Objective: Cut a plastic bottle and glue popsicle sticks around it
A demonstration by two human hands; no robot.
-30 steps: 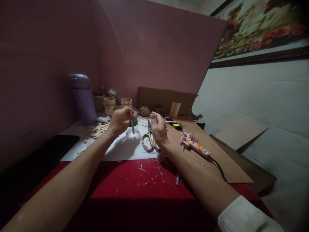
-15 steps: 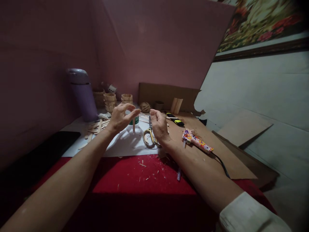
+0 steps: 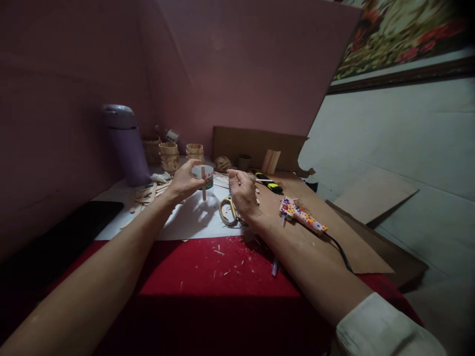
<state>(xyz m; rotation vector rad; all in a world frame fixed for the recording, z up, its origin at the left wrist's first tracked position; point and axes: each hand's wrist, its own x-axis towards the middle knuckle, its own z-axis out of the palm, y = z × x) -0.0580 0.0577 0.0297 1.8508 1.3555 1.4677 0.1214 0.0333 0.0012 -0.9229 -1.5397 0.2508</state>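
Head view: the green-labelled tub point(image 3: 210, 181) is just left of centre, over the white sheet point(image 3: 115, 226), and one flat wooden stick point(image 3: 204, 185) stands nearly upright across its near wall. I have the left hand point(image 3: 184, 181) curled about the tub's left side, a finger at the rim and the thumb low by the stick, so I read it as gripping the tub; whether the base touches the sheet, I can't tell. The right hand point(image 3: 243, 195) is half curled with thumb and forefinger close together, just beside the scissors point(image 3: 221, 214); from here I can't make out whether anything is pinched there. For this step, I'd steady the tub with light fingers, since its thin-looking wall could give if squeezed, keep the stick square to the rim, and press along its length rather than at one end. I'd also mind the right wrist near the scissors. Further out, loose sticks point(image 3: 152, 193) lie to the left, a ball of twine point(image 3: 223, 164) sits behind, and to the right are the utility knife point(image 3: 273, 187) and the flower-patterned glue gun point(image 3: 303, 220), whose nozzle I'd treat as hot.
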